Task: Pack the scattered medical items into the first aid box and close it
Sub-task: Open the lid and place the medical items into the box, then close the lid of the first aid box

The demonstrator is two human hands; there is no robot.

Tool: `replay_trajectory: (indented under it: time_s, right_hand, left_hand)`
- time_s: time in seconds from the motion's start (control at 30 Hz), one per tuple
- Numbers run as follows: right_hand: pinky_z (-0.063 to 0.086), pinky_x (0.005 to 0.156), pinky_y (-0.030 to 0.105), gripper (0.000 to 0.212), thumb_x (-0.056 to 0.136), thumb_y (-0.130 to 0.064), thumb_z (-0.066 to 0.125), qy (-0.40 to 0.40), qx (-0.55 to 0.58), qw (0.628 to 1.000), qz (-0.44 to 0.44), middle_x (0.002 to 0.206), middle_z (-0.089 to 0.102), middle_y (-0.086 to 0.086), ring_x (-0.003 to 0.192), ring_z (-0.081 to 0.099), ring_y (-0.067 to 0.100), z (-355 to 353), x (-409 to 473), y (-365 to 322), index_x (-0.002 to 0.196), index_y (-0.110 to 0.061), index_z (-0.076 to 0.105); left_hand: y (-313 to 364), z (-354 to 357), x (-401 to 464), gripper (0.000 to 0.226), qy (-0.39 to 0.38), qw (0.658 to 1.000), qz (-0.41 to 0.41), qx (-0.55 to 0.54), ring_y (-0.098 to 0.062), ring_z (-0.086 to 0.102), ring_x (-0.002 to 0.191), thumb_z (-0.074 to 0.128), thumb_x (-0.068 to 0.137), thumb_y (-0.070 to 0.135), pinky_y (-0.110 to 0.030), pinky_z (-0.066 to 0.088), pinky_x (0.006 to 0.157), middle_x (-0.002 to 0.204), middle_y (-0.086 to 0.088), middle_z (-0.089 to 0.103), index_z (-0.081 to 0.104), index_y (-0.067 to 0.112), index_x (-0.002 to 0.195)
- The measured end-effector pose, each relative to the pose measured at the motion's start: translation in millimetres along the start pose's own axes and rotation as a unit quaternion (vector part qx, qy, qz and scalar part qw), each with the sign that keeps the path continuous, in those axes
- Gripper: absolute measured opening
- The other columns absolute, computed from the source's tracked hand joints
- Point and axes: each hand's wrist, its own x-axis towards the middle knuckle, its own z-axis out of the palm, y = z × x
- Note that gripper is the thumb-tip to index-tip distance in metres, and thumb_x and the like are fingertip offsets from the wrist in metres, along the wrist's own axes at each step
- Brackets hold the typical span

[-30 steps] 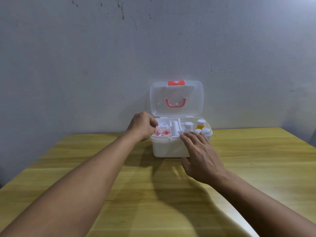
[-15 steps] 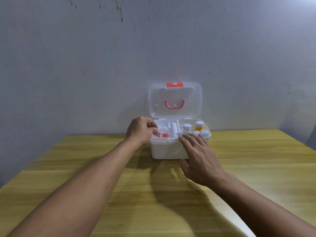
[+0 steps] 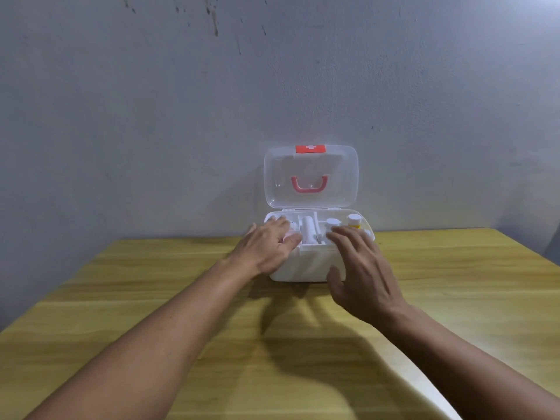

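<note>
— Hands first: how do they lie?

— Left hand (image 3: 268, 247) is spread flat, palm down, fingers loosely extended over the left compartment of the white plastic first aid box (image 3: 306, 265). It grips nothing; the fingertips rest on or just above the small pinkish items there, which are mostly hidden under it, so I cannot tell what they are.

— And the other?

— Right hand (image 3: 360, 277) is likewise released, fingers fanned out, reaching over the near right corner of the box. The fingertips sit at the rim beside a small white-capped bottle (image 3: 332, 222); the thumb hangs in front of the box's near wall. Whether it actually touches the rim, I cannot tell.

— What is in the box?

— A white cylindrical roll (image 3: 308, 231) lies in the middle compartment, and a white-capped bottle with a yellow label (image 3: 354, 221) stands at the far right. The clear plastic lid (image 3: 310, 177) stands upright, open, with a red carry handle (image 3: 309, 184) and a red latch bearing a white cross (image 3: 310, 149) at its top edge.

— Where does the box stand?

— At the far edge of a yellow-brown wood-grain desk (image 3: 151, 298), just in front of a pale grey wall (image 3: 151, 116) with dark specks near the top. Both forearms stretch across the desk from the near side, casting a shadow between them.
</note>
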Motion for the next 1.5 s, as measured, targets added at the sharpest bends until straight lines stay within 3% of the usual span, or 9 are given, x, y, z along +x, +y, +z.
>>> replay_trajectory:
  time_s: [0.1,0.2,0.33,0.57,0.77,0.97,1.17,1.3,1.5]
  right_hand:
    - [0.040,0.102,0.042,0.054,0.075,-0.018,0.059,0.033,0.004,0.994,0.105,0.126,0.058,0.015,0.119,0.049,0.032,-8,12,13,0.126,-0.003,0.052]
    - [0.034,0.101,0.041,0.059,0.081,-0.035,0.042,-0.048,0.037,0.975,0.215,0.127,0.057,0.017,0.125,0.041,0.030,-14,26,28,0.131,-0.004,0.046]
    - [0.037,0.088,0.041,0.047,0.088,-0.040,0.035,-0.103,0.086,0.957,0.256,0.122,0.058,0.018,0.114,0.045,0.031,-15,32,40,0.120,-0.009,0.050]
    - [0.036,0.084,0.035,0.042,0.091,-0.041,0.032,-0.108,0.131,0.956,0.240,0.119,0.056,0.010,0.112,0.050,0.030,-9,27,38,0.119,-0.015,0.049]
    - [0.040,0.089,0.041,0.038,0.095,-0.036,0.033,-0.114,0.102,0.962,0.226,0.120,0.054,0.010,0.111,0.050,0.030,-7,28,40,0.122,-0.012,0.046]
    - [0.040,0.099,0.046,0.047,0.096,-0.038,0.029,-0.121,0.078,0.965,0.220,0.135,0.048,0.011,0.122,0.047,0.030,-9,26,39,0.134,-0.011,0.039]
    - [0.044,0.085,0.044,0.039,0.094,-0.040,0.028,-0.117,0.094,0.964,0.218,0.116,0.053,0.007,0.104,0.053,0.030,-5,26,40,0.118,-0.014,0.044]
    - [0.038,0.095,0.041,0.041,0.099,-0.034,0.032,-0.083,0.106,0.964,0.230,0.134,0.050,0.013,0.121,0.047,0.031,-12,33,37,0.131,-0.011,0.043]
    - [0.036,0.102,0.043,0.050,0.097,-0.031,0.041,-0.041,0.064,0.979,0.189,0.143,0.045,0.017,0.128,0.043,0.032,-8,108,44,0.141,-0.008,0.036]
  left_hand:
    - [-7,5,4,0.065,0.035,0.999,-0.027,-0.029,-0.022,0.031,0.141,0.035,0.093,0.057,-0.052,0.018,0.116,0.152,-0.003,0.030,0.036,0.010,0.138]
    - [-13,13,8,0.072,0.024,0.997,-0.058,-0.047,-0.022,0.036,0.138,0.033,0.087,0.067,-0.051,0.026,0.112,0.142,-0.006,0.040,0.041,0.008,0.128]
    - [-8,10,8,0.071,0.016,0.997,-0.052,0.048,-0.021,0.008,0.149,0.026,0.090,0.064,-0.054,0.004,0.118,0.158,-0.003,0.024,0.037,0.013,0.139]
    - [20,4,30,0.051,-0.072,0.995,0.052,0.052,-0.017,0.001,0.149,0.022,0.099,0.027,-0.049,0.001,0.120,0.161,0.001,0.012,0.022,0.030,0.149]
    - [28,11,51,0.052,-0.153,0.982,0.046,0.103,-0.018,-0.003,0.149,0.017,0.095,0.027,-0.055,-0.001,0.118,0.162,-0.001,0.004,0.030,0.031,0.145]
    - [29,9,45,0.046,-0.120,0.987,0.047,0.094,-0.017,0.007,0.149,0.021,0.095,0.026,-0.054,0.003,0.117,0.161,0.001,0.015,0.046,0.032,0.134]
    - [24,11,42,0.050,-0.098,0.992,0.033,0.079,-0.015,0.008,0.148,0.021,0.097,0.033,-0.054,0.004,0.118,0.161,0.002,0.012,0.029,0.034,0.146]
    - [12,7,45,0.055,-0.025,0.995,-0.020,0.097,-0.019,0.007,0.149,0.018,0.097,0.040,-0.057,0.002,0.117,0.161,-0.004,0.013,0.025,0.022,0.148]
    - [0,15,46,0.077,-0.051,0.993,-0.067,0.082,-0.025,0.007,0.149,0.010,0.088,0.067,-0.052,0.007,0.118,0.161,-0.008,0.012,0.025,0.021,0.148]
